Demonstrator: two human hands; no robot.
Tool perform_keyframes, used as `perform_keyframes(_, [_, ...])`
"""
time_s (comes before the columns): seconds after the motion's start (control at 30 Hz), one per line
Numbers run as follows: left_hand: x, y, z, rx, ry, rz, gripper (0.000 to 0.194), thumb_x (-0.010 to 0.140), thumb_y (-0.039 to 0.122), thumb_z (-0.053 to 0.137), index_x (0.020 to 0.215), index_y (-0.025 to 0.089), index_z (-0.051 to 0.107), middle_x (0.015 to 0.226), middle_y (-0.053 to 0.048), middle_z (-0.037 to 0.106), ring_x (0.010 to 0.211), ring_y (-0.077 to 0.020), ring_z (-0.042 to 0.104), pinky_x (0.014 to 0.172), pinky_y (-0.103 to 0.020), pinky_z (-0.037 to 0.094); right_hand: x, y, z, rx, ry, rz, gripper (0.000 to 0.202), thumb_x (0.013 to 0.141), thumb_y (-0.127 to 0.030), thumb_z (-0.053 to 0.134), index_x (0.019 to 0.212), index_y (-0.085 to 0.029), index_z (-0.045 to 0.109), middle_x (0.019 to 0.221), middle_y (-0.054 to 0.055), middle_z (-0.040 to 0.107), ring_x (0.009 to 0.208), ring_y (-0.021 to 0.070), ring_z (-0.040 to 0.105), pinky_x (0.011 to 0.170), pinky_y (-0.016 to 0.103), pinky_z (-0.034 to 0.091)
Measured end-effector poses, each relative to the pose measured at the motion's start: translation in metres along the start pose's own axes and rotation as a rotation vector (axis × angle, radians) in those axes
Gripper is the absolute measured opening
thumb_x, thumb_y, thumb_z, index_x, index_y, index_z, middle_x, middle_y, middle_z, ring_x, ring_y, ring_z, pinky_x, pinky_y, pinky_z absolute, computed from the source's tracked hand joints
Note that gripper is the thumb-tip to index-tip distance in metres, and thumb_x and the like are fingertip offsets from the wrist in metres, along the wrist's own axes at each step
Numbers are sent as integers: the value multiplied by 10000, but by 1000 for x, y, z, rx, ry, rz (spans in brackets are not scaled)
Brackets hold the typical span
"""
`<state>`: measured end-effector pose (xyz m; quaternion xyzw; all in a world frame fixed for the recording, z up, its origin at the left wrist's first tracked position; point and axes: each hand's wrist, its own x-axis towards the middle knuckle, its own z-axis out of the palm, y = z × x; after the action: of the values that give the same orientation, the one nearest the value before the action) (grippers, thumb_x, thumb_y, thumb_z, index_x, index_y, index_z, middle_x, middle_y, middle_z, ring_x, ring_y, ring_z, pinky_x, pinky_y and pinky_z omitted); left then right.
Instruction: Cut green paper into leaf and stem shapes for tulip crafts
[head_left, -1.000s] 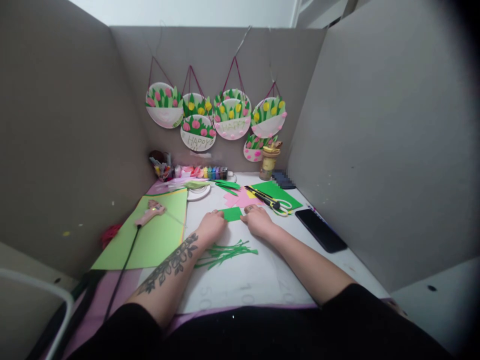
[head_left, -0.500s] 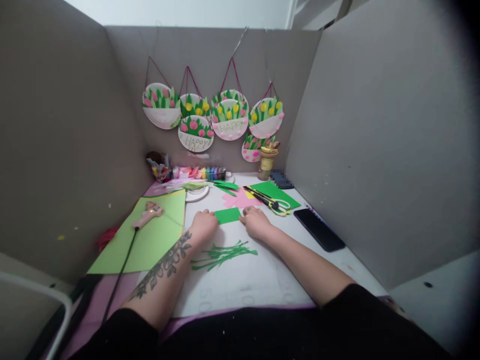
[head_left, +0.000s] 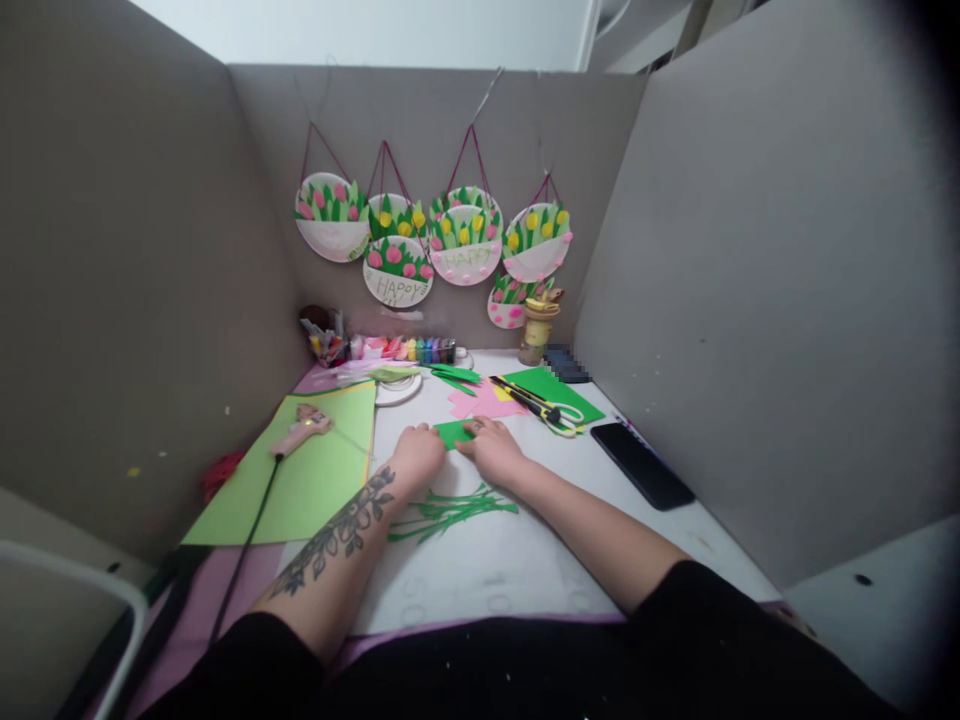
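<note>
A small green paper piece lies on the white table cover between my hands. My left hand has its fingers curled at the left end of this paper. The fingers of my right hand press on its right part and cover some of it. Closer to me, thin green paper strips lie in a loose pile. Black-handled scissors and a cutter rest beyond my right hand, partly over pink paper and a larger green sheet.
On the left, a glue gun with a black cord lies on light green sheets. A phone is at the right. Decorated plates hang on the grey back panel, above paint bottles and a pen holder.
My right hand has moved left over the green paper, so the hands are closer together and less of the paper shows. The whole view has shifted slightly.
</note>
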<state>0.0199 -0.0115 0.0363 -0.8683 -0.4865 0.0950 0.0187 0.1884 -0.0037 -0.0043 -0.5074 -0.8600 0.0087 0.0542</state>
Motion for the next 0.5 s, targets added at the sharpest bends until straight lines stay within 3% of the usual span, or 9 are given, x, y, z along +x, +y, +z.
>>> perform_keyframes(0.23, [2, -5, 7, -13, 38, -10, 309, 840, 97, 406, 889, 91, 711, 956, -190, 652, 951, -275, 590, 760, -356, 456, -15, 33, -2, -124, -72, 109, 340, 927, -236, 421, 1116, -270, 701, 1391, 99, 513, 1276, 331, 380, 964, 476, 314])
perform_keyframes(0.33, [5, -7, 12, -32, 69, -62, 297, 827, 94, 415, 891, 101, 705, 933, -170, 658, 953, -257, 601, 764, -329, 456, -16, 43, -2, -125, -58, 135, 300, 883, -218, 471, 1016, -246, 739, 1357, 88, 550, 1277, 337, 380, 984, 480, 292])
perform_keyframes(0.4, [8, -7, 16, -55, 75, -117, 279, 816, 102, 430, 888, 118, 700, 937, -152, 660, 947, -246, 609, 761, -317, 455, -15, 50, -3, -105, 16, 173, 286, 851, -191, 495, 992, -230, 741, 1341, 77, 566, 1268, 317, 391, 995, 449, 291])
perform_keyframes(0.5, [12, -7, 22, -97, 112, -186, 278, 838, 143, 418, 907, 138, 687, 952, -132, 656, 928, -235, 617, 747, -313, 457, -11, 67, -6, -65, 239, 322, 374, 878, -175, 437, 1182, -212, 653, 1314, 86, 582, 1217, 271, 431, 984, 398, 309])
